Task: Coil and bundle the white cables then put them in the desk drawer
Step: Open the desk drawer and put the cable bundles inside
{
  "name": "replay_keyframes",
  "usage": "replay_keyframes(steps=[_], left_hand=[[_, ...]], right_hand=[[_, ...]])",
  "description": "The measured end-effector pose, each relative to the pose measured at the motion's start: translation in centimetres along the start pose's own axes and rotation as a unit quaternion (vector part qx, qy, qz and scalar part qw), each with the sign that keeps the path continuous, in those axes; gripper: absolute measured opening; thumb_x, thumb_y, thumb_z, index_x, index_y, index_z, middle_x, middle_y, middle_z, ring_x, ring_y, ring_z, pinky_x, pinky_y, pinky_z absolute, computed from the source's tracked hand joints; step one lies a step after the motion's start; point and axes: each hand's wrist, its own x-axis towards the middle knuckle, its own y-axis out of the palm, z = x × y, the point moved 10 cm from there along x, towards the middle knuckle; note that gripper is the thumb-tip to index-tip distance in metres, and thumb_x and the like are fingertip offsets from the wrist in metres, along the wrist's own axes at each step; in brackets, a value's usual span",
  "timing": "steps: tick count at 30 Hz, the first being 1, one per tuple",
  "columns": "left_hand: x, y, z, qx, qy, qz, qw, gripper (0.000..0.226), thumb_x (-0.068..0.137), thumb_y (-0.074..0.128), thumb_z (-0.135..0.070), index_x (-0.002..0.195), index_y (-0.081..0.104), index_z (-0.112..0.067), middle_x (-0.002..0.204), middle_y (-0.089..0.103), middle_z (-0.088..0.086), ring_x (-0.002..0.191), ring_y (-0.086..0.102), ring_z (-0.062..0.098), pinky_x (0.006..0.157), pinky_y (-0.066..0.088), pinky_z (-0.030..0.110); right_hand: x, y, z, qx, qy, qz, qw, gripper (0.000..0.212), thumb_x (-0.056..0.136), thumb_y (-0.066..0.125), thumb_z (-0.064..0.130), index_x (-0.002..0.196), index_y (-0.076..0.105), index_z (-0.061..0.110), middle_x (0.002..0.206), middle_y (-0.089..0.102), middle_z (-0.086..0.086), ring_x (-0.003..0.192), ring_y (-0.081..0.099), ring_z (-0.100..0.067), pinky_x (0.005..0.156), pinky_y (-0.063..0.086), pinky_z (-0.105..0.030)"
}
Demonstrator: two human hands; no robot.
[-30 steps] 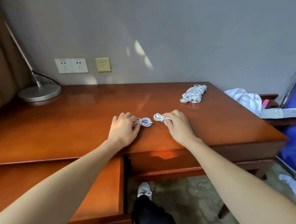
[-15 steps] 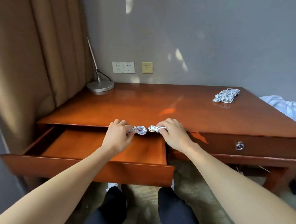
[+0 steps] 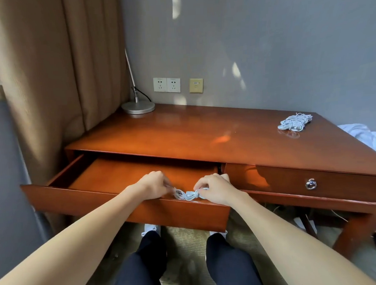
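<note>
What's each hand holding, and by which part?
Left hand pinches the left cable bundle by its outer end; right hand pinches the right cable bundle likewise, over the open drawer.

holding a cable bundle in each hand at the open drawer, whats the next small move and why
Probably move both forward and down, then release: left hand and right hand each pinch a white bundle at the front edge of the open drawer, not yet inside.

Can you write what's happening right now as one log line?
left hand: holds small cable bundle | right hand: holds second bundle | both: at open drawer front | cable pile: on desk
</note>
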Motion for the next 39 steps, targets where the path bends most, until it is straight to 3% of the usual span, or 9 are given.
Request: replay_keyframes(steps=[3, 7, 10, 12, 17, 22, 28, 33, 39], left_hand=[[0.2, 1.1, 0.4, 0.002, -0.013, 0.050, 0.999, 0.049, 0.086, 0.063, -0.071, 0.111, 0.079, -0.032, 0.109, 0.074, -0.004, 0.103, 0.065, 0.022, 0.090, 0.054, 0.036], [0.2, 1.3, -0.2, -0.017, 0.022, 0.055, 0.998, 0.033, 0.096, 0.065, -0.051, 0.115, 0.079, -0.027, 0.112, 0.076, -0.005, 0.102, 0.066, 0.017, 0.093, 0.054, 0.034], [0.5, 1.5, -0.6, -0.029, 0.025, 0.054, 0.998, 0.023, 0.098, 0.064, -0.040, 0.094, 0.082, -0.025, 0.088, 0.074, -0.007, 0.083, 0.064, 0.012, 0.077, 0.052, 0.027], [0.5, 1.6, -0.5, -0.034, 0.014, 0.059, 0.998, 0.032, 0.099, 0.063, -0.039, 0.073, 0.076, -0.027, 0.070, 0.066, -0.009, 0.070, 0.058, 0.011, 0.066, 0.047, 0.026], [0.2, 1.9, -0.2, -0.046, 0.001, 0.080, 0.996, 0.036, 0.098, 0.061, -0.049, 0.094, 0.083, -0.021, 0.097, 0.079, 0.001, 0.093, 0.071, 0.020, 0.089, 0.056, 0.038], [0.4, 1.5, -0.9, -0.034, 0.021, 0.059, 0.997, 0.035, 0.101, 0.059, -0.040, 0.077, 0.074, -0.019, 0.073, 0.066, -0.004, 0.071, 0.058, 0.017, 0.064, 0.045, 0.029], [0.7, -0.5, -3.3, 0.046, 0.043, -0.025, 0.998, 0.029, 0.100, 0.052, -0.042, 0.110, 0.074, -0.026, 0.103, 0.073, -0.001, 0.093, 0.067, 0.025, 0.081, 0.055, 0.033], [1.1, -3.1, -8.4, 0.029, 0.129, -0.078, 0.988, 0.027, 0.101, 0.049, -0.032, 0.117, 0.071, -0.030, 0.113, 0.072, -0.009, 0.098, 0.067, 0.021, 0.085, 0.056, 0.036], [3.0, -5.6, -15.0, 0.045, 0.225, -0.136, 0.964, 0.027, 0.104, 0.048, -0.025, 0.124, 0.066, -0.024, 0.121, 0.066, -0.004, 0.111, 0.060, 0.020, 0.095, 0.049, 0.036]], right_hand=[[-0.4, 0.2, 0.2, 0.004, 0.012, 0.020, 1.000, 0.034, 0.108, 0.043, 0.033, 0.115, 0.076, 0.033, 0.119, 0.069, 0.012, 0.103, 0.031, -0.008, 0.097, 0.019, -0.030], [-0.6, 0.3, 0.0, 0.012, 0.021, 0.019, 1.000, 0.037, 0.108, 0.041, 0.034, 0.113, 0.078, 0.032, 0.120, 0.069, 0.013, 0.109, 0.032, -0.010, 0.099, 0.021, -0.032], [-0.6, 0.7, -0.1, 0.010, 0.032, 0.033, 0.999, 0.041, 0.107, 0.040, 0.028, 0.107, 0.081, 0.026, 0.114, 0.073, 0.004, 0.096, 0.032, -0.009, 0.100, 0.024, -0.032], [-0.7, 0.9, -0.3, 0.011, 0.041, 0.043, 0.998, 0.042, 0.104, 0.040, 0.025, 0.102, 0.082, 0.025, 0.110, 0.072, 0.003, 0.097, 0.030, -0.010, 0.105, 0.028, -0.034], [-0.9, 1.2, -0.9, 0.048, 0.073, 0.057, 0.994, 0.040, 0.102, 0.046, 0.031, 0.090, 0.083, 0.024, 0.094, 0.059, 0.020, 0.119, 0.020, -0.015, 0.106, 0.028, -0.036], [-0.8, 1.2, -0.7, 0.062, 0.066, 0.054, 0.994, 0.035, 0.103, 0.049, 0.035, 0.097, 0.082, 0.025, 0.093, 0.054, 0.025, 0.121, 0.022, -0.017, 0.105, 0.027, -0.038], [-0.8, -1.3, -0.6, 0.042, 0.005, -0.012, 0.999, 0.031, 0.105, 0.045, 0.038, 0.110, 0.075, 0.033, 0.123, 0.063, 0.011, 0.121, 0.039, -0.017, 0.105, 0.029, -0.037], [-0.9, -6.9, -2.4, 0.012, -0.010, -0.118, 0.993, 0.026, 0.105, 0.049, 0.034, 0.110, 0.074, 0.035, 0.121, 0.065, 0.015, 0.123, 0.046, -0.010, 0.109, 0.035, -0.036], [-1.8, -12.2, -5.8, -0.010, 0.025, -0.170, 0.985, 0.026, 0.106, 0.050, 0.029, 0.122, 0.069, 0.033, 0.135, 0.061, 0.010, 0.132, 0.044, -0.014, 0.114, 0.036, -0.038]])
